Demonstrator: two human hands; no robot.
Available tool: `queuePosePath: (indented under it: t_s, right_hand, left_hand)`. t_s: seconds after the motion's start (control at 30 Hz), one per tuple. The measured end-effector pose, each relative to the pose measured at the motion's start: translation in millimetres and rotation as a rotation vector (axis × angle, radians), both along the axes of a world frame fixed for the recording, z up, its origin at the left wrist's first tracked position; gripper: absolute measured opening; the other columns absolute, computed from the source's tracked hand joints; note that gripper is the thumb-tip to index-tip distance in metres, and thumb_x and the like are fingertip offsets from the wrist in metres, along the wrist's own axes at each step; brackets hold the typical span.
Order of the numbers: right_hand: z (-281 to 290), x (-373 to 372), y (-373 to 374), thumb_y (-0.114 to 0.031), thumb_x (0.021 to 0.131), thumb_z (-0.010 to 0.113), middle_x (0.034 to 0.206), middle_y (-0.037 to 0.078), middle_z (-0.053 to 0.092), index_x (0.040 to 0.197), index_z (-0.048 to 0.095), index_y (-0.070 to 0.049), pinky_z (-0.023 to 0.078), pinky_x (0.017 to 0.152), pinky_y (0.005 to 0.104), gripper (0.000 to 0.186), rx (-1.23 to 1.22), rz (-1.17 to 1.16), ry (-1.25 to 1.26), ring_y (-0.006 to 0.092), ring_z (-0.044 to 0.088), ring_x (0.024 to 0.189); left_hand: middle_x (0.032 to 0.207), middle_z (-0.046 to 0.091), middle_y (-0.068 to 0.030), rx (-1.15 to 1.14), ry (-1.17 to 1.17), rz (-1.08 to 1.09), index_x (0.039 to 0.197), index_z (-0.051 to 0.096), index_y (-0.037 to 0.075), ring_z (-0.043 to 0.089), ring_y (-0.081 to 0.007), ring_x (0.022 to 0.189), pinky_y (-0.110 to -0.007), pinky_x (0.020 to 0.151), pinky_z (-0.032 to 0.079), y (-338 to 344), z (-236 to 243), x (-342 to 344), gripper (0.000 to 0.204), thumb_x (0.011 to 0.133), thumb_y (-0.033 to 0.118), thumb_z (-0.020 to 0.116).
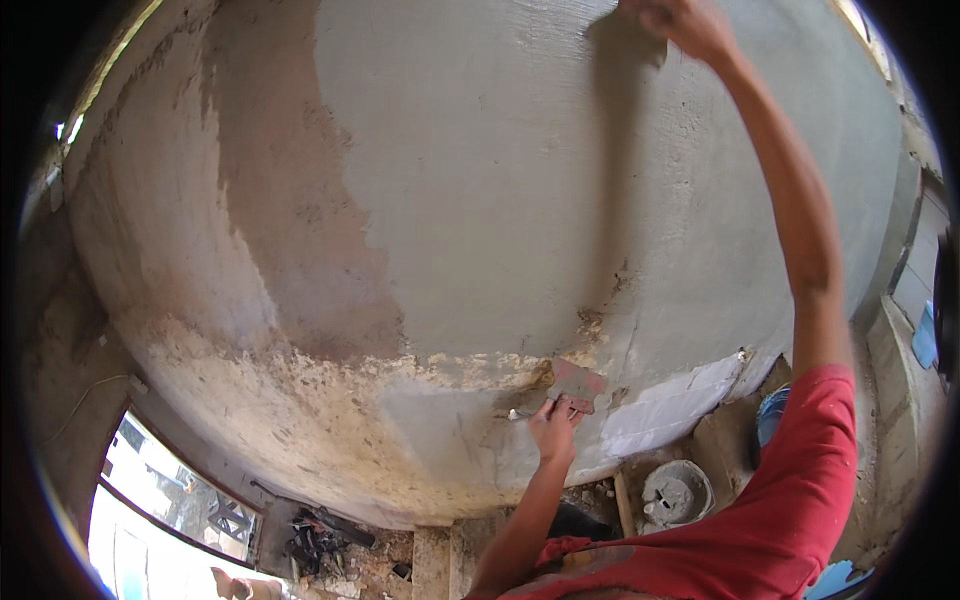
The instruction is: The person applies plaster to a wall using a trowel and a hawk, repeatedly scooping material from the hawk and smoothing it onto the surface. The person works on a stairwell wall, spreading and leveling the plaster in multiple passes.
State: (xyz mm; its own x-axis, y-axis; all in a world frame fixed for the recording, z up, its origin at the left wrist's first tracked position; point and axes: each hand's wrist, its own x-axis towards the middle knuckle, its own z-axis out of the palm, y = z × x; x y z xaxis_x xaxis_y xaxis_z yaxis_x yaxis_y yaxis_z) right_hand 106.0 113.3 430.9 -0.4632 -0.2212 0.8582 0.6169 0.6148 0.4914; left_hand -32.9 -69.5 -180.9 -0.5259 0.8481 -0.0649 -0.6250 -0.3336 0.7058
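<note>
High on the wall, my right hand is closed around a flat grey-brown trowel, whose face lies against the wet grey plaster. The hand is slightly blurred and cut by the top edge, so the handle is hidden. Lower down, my left hand grips a flat, roughly square reddish plate by its lower edge, close to the wall. A small pale-tipped piece shows beside the left fingers; I cannot tell what it belongs to.
Left of the grey coat is a rough, stained wall strip. Below stands a bucket of grey mix, with a blue bucket farther right. Dark clutter lies by the window at lower left. A ledge runs along the right.
</note>
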Motion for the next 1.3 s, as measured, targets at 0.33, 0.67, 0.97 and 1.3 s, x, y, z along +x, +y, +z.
queuePosePath:
  t_s: [0.33, 0.67, 0.97, 1.3]
  right_hand:
    - [-50, -48, -95, -0.034, 0.098, 0.063, 0.103, 0.007, 0.071, 0.113, 0.073, -0.019, 0.056, 0.081, 0.0456, 0.023, -0.217, -0.215, -0.269, 0.033, 0.069, 0.095]
    - [19, -81, -52, -0.022, 0.092, 0.063, 0.097, 0.013, 0.073, 0.11, 0.072, -0.012, 0.055, 0.074, 0.0468, 0.022, -0.144, -0.109, -0.142, 0.0304, 0.071, 0.089]
    - [5, -83, -122, -0.007, 0.087, 0.061, 0.091, 0.014, 0.072, 0.098, 0.072, -0.007, 0.054, 0.066, 0.0451, 0.016, -0.037, 0.161, -0.076, 0.033, 0.07, 0.081]
    - [-346, -162, -99, -0.011, 0.089, 0.062, 0.087, 0.009, 0.068, 0.094, 0.065, -0.012, 0.057, 0.055, 0.0389, 0.006, -0.252, 0.005, -0.578, 0.0257, 0.07, 0.073]
  left_hand:
    - [0.094, 0.068, -0.0086, 0.019, -0.039, 0.066, 0.102, 0.066, -0.006, 0.069, -0.0185, 0.086, -0.036, 0.079, 0.061, -3, 0, 2, 0.013, 0.102, 0.006, 0.06]
    - [0.088, 0.068, -0.0084, -0.019, -0.028, 0.138, 0.096, 0.065, -0.006, 0.069, -0.017, 0.081, -0.035, 0.075, 0.062, -14, 10, -14, 0.014, 0.102, 0.005, 0.059]
    - [0.09, 0.068, -0.0095, -0.059, -0.079, 0.24, 0.097, 0.065, -0.005, 0.07, -0.0192, 0.084, -0.035, 0.076, 0.06, -27, -7, -34, 0.016, 0.101, 0.009, 0.062]
    - [0.096, 0.068, -0.011, -0.133, -0.026, 0.235, 0.105, 0.063, -0.005, 0.07, -0.0233, 0.086, -0.038, 0.082, 0.059, -44, -38, -54, 0.019, 0.103, 0.013, 0.059]
